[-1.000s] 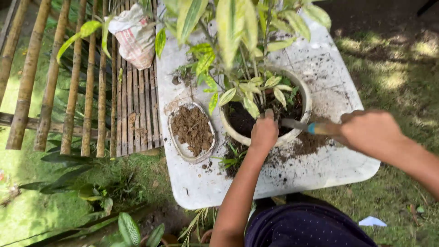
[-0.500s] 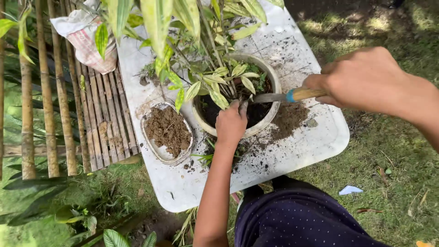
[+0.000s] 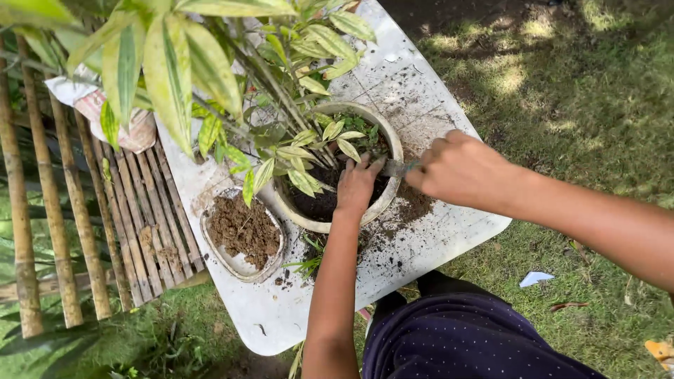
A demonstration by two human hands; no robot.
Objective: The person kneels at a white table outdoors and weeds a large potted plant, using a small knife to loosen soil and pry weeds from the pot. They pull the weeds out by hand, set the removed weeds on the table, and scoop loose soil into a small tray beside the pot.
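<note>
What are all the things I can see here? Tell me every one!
Table: one, white, dusted with spilled soil, in the middle.
Pot: one, pale round, on the table, holding dark soil.
Plant: one, green and yellow striped leaves, growing from the pot.
Tray: one, pale and shallow, holding brown soil, on the table left of the pot.
Bamboo rack: one, tan slats, left of the table.
Bag: one, crumpled white and pinkish, on the rack.
Paper scrap: one, white, on the grass at right.
Trowel: one, metal blade, mostly hidden, reaching into the pot.
Left hand: one, pressing into the pot's soil.
Right hand: one, gripping the trowel.
</note>
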